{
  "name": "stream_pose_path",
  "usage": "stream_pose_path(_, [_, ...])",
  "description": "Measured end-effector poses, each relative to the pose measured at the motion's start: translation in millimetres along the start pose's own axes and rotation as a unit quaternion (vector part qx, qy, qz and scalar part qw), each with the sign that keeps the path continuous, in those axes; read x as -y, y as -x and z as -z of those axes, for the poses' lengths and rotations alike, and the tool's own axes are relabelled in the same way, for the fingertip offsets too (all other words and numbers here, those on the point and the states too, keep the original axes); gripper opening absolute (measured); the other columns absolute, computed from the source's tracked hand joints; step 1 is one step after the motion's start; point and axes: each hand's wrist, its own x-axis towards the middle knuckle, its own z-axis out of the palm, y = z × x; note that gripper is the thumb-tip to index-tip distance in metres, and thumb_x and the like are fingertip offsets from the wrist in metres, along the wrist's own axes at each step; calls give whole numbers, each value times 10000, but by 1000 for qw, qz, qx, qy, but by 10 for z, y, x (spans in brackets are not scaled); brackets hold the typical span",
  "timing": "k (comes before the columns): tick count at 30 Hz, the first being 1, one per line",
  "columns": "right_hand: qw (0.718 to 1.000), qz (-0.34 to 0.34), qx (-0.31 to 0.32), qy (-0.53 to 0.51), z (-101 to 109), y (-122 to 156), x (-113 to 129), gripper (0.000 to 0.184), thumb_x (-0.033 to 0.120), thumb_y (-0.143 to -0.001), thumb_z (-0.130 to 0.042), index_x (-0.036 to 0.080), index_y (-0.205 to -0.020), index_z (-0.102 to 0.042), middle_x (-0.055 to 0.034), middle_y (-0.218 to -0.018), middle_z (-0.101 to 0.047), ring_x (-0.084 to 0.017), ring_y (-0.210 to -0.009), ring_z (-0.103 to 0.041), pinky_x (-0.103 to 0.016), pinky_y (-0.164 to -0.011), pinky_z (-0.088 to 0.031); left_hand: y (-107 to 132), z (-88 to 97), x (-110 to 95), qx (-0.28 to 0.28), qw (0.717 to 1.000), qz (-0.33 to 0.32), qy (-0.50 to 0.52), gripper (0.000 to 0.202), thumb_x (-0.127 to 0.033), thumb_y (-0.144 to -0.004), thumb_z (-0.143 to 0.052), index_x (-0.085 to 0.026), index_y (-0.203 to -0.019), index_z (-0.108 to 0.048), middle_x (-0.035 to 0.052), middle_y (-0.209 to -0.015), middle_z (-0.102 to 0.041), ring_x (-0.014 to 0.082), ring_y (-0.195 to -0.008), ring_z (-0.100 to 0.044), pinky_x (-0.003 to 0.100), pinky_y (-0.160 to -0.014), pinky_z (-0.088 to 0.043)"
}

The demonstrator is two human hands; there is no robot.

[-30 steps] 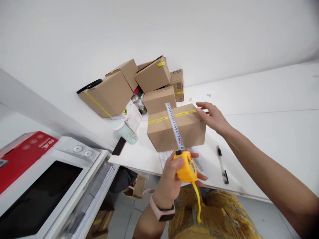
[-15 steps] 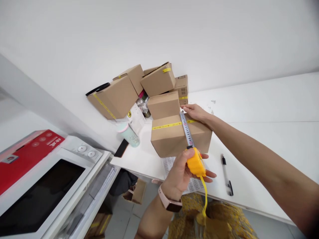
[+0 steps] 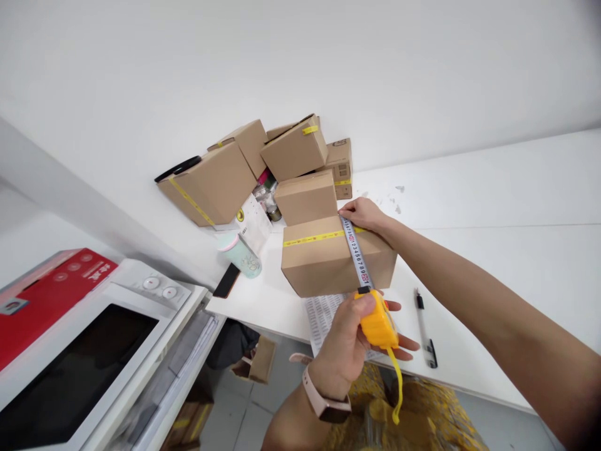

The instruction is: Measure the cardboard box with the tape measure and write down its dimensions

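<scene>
My left hand (image 3: 350,338), with a watch on its wrist, is closed around the yellow tape measure (image 3: 377,321) in front of a cardboard box. The pulled-out metal blade (image 3: 355,250) runs across the top of that box (image 3: 319,269), over its yellow packing tape, and past the near edge. At the box's far edge, my right hand (image 3: 366,214) pinches the blade's end; the tip itself is hidden by the fingers. From the case hangs a yellow wrist strap (image 3: 398,388). Printed paper (image 3: 322,316) lies partly beneath the box and my left hand.
More cardboard boxes (image 3: 293,150) are stacked behind, against the wall. Left of them stand a mint-green cup (image 3: 241,255) and a dark flat object (image 3: 226,280). A pen (image 3: 425,329) lies on the white table (image 3: 498,275) at right. A microwave (image 3: 89,363) stands at far left.
My left hand has moved right and towards me with the case, drawing out more blade. The fingers of my right hand have closed on the blade's end. The view has shifted slightly.
</scene>
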Motion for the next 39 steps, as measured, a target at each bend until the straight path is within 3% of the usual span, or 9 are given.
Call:
stream_pose_path(7, [1000,-10,-4,-25,-19,-4,-21,200,303,-849,-609,203,-815,-779,-52,-841,-769,-245,-829,-679,-310,-735,-478,-4,-18,57,-11,1000,-7,-9,588,-602,-741,-754,-196,-1121,-563,76,-1106,-665,230,-670,-746,344,-587,-587])
stream_pose_path(15, [1000,-3,0,-18,-7,5,-12,228,324,-865,-608,198,-771,-772,-53,-742,-739,-244,-817,-673,-299,-720,-466,14,-44,47,-20,1000,-10,-6,589,-607,-735,-753,-201,-1119,-565,69,-1094,-655,228,-676,-744,337,-589,-580])
stream_pose_path(26, [1000,-15,-2,-19,-7,7,-11,212,284,-878,-601,196,-862,-793,-53,-845,-778,-251,-849,-693,-313,-749,-488,31,-71,42,-33,999,-1,-6,681,-625,-693,-778,-189,-1167,-556,67,-1092,-637,224,-662,-741,327,-573,-586])
stream_pose_path(32, [992,-33,-35,-114,-30,28,-5,150,277,-851,-668,177,-842,-779,-48,-805,-760,-215,-788,-681,-302,-731,-506,4,-37,62,-18,999,-12,-24,582,-553,-735,-766,-185,-1129,-545,64,-1058,-636,206,-635,-726,315,-542,-580])
stream_pose_path(35, [967,-51,-82,-236,103,94,60,112,244,-845,-697,159,-839,-769,-29,-718,-720,-172,-691,-639,-301,-692,-511,41,1,81,6,999,-16,-43,551,-494,-726,-786,-185,-1103,-529,64,-1061,-630,190,-600,-707,294,-504,-552])
stream_pose_path(39, [918,14,-194,-346,575,531,145,40,192,-813,-763,180,-849,-777,-32,-831,-750,-164,-779,-656,-333,-799,-525,193,68,94,55,991,15,-119,638,-373,-643,-894,-188,-1148,-551,93,-1167,-625,162,-700,-688,277,-604,-538])
